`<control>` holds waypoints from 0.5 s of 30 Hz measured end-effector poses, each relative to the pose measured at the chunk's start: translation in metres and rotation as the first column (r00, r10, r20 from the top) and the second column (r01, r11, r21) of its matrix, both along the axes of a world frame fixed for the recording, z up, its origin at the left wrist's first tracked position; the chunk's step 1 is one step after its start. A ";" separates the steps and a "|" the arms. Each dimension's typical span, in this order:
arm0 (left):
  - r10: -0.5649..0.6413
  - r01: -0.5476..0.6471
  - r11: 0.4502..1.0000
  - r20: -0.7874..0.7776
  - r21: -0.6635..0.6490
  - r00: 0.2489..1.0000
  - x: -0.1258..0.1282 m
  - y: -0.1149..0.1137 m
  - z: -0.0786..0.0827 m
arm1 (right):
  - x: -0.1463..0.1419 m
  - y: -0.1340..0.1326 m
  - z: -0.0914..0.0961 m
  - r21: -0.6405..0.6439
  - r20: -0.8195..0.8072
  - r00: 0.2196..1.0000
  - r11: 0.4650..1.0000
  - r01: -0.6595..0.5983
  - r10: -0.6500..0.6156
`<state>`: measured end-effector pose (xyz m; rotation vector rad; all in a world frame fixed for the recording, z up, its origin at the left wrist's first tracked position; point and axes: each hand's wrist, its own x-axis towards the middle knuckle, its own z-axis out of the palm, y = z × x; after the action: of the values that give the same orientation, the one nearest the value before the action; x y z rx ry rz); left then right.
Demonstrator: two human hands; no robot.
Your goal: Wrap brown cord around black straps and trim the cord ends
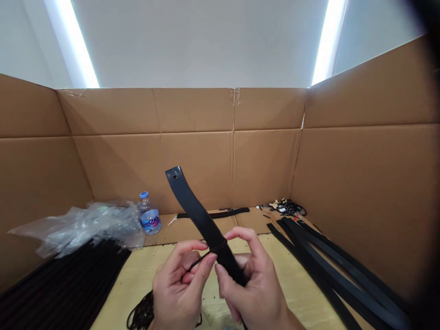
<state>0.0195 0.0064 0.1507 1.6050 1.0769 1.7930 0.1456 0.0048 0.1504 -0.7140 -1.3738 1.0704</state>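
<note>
A black strap [192, 201] with a hole near its rounded end rises up and to the left from between my hands. My right hand [250, 284] is closed round its lower part, thumb and forefinger pinching near a thin dark cord [220, 246] looped across the strap. With its fingertips, my left hand [178, 286] pinches that cord just left of the strap. A bundle of dark cords [140, 314] lies under my left wrist.
A stack of black straps [62, 288] lies at the left under crumpled clear plastic [85, 224]. A small water bottle [149, 215] stands behind it. More black straps [337, 270] lie at the right. Small parts [287, 207] sit at the back. Cardboard walls [192, 146] enclose the table.
</note>
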 end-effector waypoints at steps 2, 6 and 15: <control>-0.075 0.074 0.994 -0.005 -0.077 0.997 -0.001 0.004 0.001 | 0.003 0.003 0.000 -0.036 -0.008 1.000 0.999 -0.016 0.016; -0.187 0.168 0.955 -0.055 -0.243 0.981 -0.005 0.019 0.004 | 0.009 0.016 -0.008 -0.074 -0.023 0.996 0.994 -0.086 0.085; -0.172 0.164 0.955 -0.010 -0.248 0.985 -0.020 0.045 -0.008 | 0.014 0.050 -0.022 -0.095 -0.142 0.937 0.938 -0.332 0.318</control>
<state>-0.0008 0.0516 0.1423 1.5289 1.0943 1.4655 0.1596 0.0550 0.1288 -0.5025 -1.3572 1.4447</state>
